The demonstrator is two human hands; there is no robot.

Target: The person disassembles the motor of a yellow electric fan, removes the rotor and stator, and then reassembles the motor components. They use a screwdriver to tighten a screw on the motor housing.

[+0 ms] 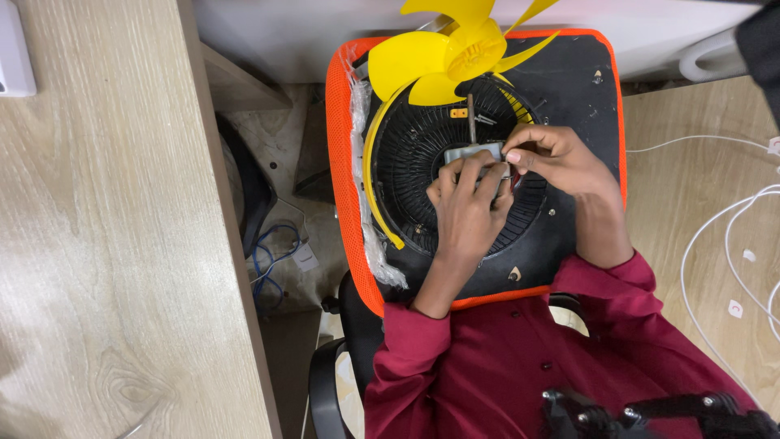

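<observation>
Left hand point(465, 207) is reaching toward 12 o'clock, fingers point(479, 175) curling closed; right hand point(561, 158) is pinching from 3 o'clock, both wrists bent, forearms sleeved.

Yellow fan blade point(455, 50), black ribbed grille point(410, 162), orange-edged board point(341, 162), maroon sleeve point(406, 341).

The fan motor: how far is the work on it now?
Done: the yellow blade is off and lies above the black grille. In hand: the left hand and right hand hold the grey motor at the grille's centre. Left: the blade is not on the shaft.
</observation>
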